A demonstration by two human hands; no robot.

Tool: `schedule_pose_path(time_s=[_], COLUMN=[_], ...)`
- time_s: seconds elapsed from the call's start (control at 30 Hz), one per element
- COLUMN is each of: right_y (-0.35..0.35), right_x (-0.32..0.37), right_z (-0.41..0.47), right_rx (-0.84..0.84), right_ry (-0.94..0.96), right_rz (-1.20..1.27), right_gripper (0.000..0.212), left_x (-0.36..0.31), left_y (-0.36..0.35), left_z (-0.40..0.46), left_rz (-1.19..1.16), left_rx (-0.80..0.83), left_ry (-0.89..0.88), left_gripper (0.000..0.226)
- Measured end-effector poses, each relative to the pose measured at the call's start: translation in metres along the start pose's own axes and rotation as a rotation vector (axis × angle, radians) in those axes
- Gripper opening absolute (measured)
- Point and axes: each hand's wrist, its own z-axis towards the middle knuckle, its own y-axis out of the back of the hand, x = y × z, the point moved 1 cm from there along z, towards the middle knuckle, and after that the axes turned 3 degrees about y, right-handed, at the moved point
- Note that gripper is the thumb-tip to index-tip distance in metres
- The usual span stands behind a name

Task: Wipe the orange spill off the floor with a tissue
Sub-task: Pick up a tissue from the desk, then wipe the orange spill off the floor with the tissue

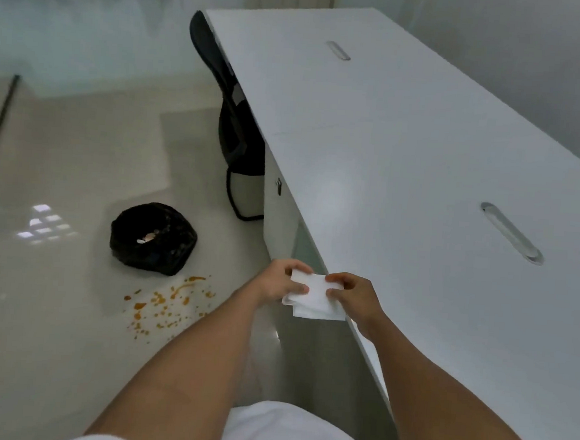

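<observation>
Both hands pinch a folded white tissue (314,295) in the air beside the edge of a white desk (405,166).

Left hand (277,282) and right hand (353,298) grip opposite sides; the orange spill (169,302) lies scattered on the glossy floor (52,306) below left, just beside a black-lined bin (153,237).
</observation>
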Motion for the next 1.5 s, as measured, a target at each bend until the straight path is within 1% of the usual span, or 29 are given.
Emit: schedule_pose_path(time_s=[0.13,0.23,0.3,0.43,0.67,0.93,1.07,1.2,1.3,1.4,1.5], right_y=[-0.084,-0.15,-0.193,-0.252,-0.287,-0.311,-0.33,-0.353,-0.381,-0.422,-0.467], right_x=[0.022,0.04,0.051,0.06,0.076,0.107,0.111,0.097,0.071,0.025,-0.037], right_z=[0.001,0.002,0.0,-0.005,0.02,0.059,0.079,0.098,0.115,0.142,0.177], right_rx=[0.107,0.153,0.204,0.307,0.41,0.552,0.608,0.633,0.619,0.592,0.565], right_ry=[0.031,0.068,0.1,0.094,0.112,0.109,0.089,0.058,0.049,0.058,0.07], right_rz=[-0.088,-0.089,-0.094,-0.06,-0.109,-0.106,-0.135,-0.159,-0.158,-0.179,-0.186], right_gripper=[0.029,0.03,0.029,0.028,0.028,0.029,0.029,0.028,0.025,0.023,0.024], left_x=[0.043,0.076,0.098,0.131,0.139,0.127,0.137,0.162,0.198,0.251,0.322], left_y=[0.071,0.115,0.14,0.182,0.219,0.251,0.27,0.284,0.298,0.312,0.32], left_z=[-0.038,-0.068,-0.09,-0.125,-0.137,-0.123,-0.113,-0.096,-0.073,-0.035,0.013], left_rz=[-0.071,-0.156,-0.166,-0.189,-0.216,-0.206,-0.212,-0.201,-0.189,-0.152,-0.119], left_rx=[-0.134,-0.306,-0.408,-0.542,-0.624,-0.723,-0.776,-0.788,-0.783,-0.768,-0.782], left_ry=[0.003,-0.005,0.015,0.041,0.092,0.149,0.153,0.164,0.168,0.163,0.164], left_gripper=[0.041,0.044,0.045,0.038,0.029,0.035,0.037,0.039,0.041,0.043,0.045])
